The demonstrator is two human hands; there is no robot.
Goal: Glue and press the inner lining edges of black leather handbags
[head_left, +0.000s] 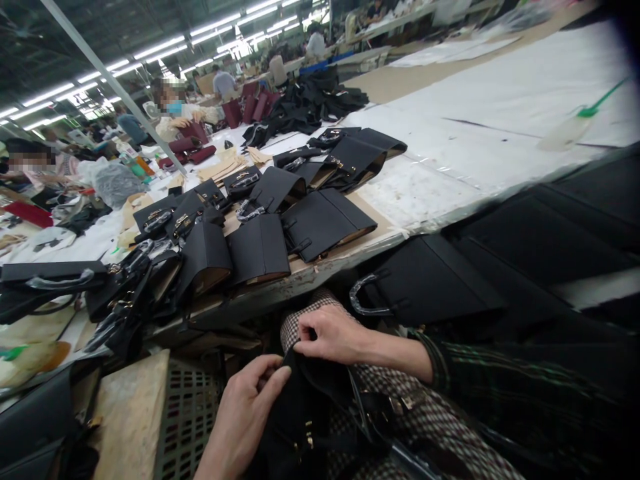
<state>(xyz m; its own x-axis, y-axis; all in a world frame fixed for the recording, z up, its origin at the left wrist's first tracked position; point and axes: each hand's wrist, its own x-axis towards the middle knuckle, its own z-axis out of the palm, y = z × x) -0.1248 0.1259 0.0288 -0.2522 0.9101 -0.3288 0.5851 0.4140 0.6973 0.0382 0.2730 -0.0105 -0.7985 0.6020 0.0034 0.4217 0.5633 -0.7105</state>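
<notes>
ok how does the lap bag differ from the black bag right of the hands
The lap bag is held by the left hand and right hand; the right-side bag is in neither. The lap bag bends and shows gold hardware; the right-side bag looks smooth and flat. Both are black.

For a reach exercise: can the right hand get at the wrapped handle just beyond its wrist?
Probably yes: nothing seems to lie between the right hand and the handle, but it may first have to release the lap bag.

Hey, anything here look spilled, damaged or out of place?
Nothing looks clearly spilled or damaged. The black bags on the table lie untidily, overlapping at different angles. The bag pinched by the left hand and right hand is too dark to judge.
</notes>
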